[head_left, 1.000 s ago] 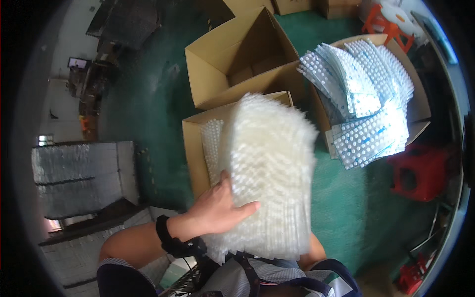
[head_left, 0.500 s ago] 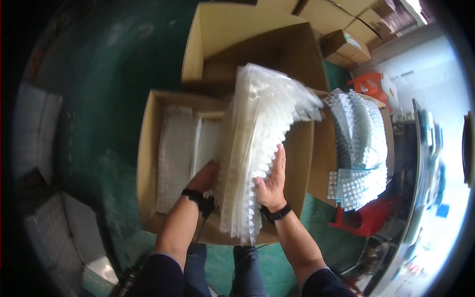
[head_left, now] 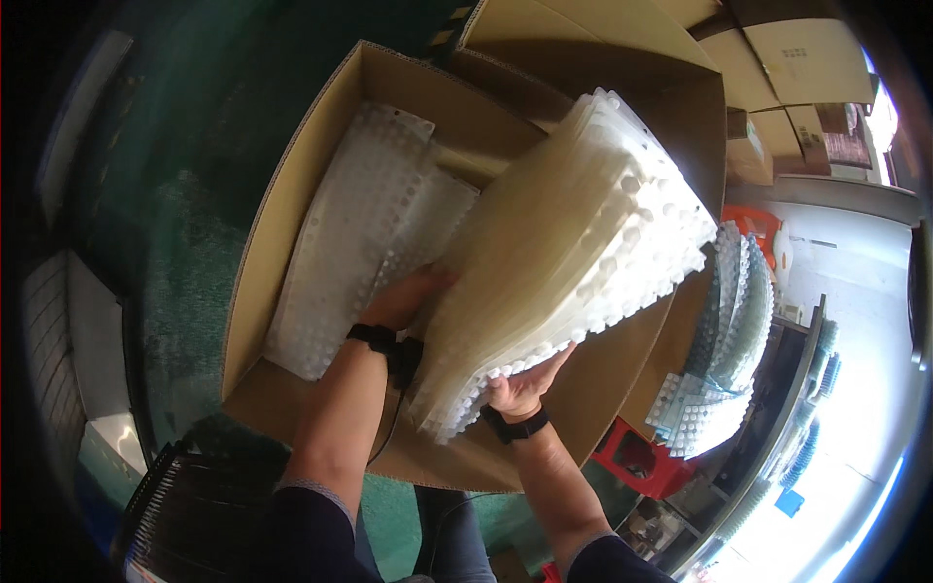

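Observation:
A thick stack of clear plastic blister sheets (head_left: 554, 243), studded with round bumps, is held tilted over an open cardboard box (head_left: 255, 282). Its far end fans out toward the upper right. My left hand (head_left: 406, 296) grips the stack's left side, with its fingertips hidden behind the sheets. On the near right side, my right hand (head_left: 525, 391) holds the bumpy edge, thumb on top and fingers reaching beneath. Inside the box, on the left, lie more blister sheets (head_left: 345, 233), and a second lower pile (head_left: 428, 223) sits beside them.
Behind stands another open carton (head_left: 583, 29). At right, loose bumpy sheets (head_left: 724, 340) fill a further box, near a red plastic stool (head_left: 641, 462) and an orange one (head_left: 758, 228). Stacked cartons (head_left: 807, 63) line the far right; a dark ribbed crate (head_left: 194, 515) is at lower left.
The stack has swung from near upright to leaning rightward, its far end spreading wider. My view has turned, so the boxes appear rotated clockwise. Both hands keep their hold.

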`<state>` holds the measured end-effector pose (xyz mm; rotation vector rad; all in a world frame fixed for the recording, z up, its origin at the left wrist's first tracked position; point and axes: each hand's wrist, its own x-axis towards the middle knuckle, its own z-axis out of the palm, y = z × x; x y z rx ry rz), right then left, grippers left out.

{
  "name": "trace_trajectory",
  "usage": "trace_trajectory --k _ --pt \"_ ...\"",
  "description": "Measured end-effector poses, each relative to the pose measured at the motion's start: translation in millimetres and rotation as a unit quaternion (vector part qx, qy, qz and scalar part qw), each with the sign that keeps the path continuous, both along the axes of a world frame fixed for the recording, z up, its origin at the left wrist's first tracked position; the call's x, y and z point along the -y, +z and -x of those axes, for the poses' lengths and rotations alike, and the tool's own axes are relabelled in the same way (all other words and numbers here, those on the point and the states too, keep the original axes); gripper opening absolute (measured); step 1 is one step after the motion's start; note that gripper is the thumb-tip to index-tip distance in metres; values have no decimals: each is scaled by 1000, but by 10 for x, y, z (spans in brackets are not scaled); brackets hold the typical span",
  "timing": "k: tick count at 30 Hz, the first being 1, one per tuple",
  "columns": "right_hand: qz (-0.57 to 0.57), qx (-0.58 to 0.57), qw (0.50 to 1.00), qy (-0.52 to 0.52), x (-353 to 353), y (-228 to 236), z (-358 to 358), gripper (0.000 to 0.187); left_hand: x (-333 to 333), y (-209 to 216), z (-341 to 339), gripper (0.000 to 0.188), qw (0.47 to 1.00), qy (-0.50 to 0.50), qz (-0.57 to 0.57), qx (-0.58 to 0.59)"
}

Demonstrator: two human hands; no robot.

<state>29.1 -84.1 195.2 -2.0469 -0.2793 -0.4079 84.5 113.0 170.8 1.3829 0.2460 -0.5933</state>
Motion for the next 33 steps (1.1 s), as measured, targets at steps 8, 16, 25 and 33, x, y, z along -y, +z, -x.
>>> trace_trajectory --k 8,16,25,33 --pt "-46 -6 999 24 -77 -139 174 104 -106 -413 233 65 994 73 14 -78" --pt "5 -15 998 68 -192 -107 125 103 -228 -489 467 59 996 49 53 -44" --pt "-12 -240 967 78 -674 -561 -351 93 -251 -1044 661 66 980 78 31 -182" --pt "9 -246 967 59 -685 -520 -329 103 -233 -873 808 72 939 111 6 -325"
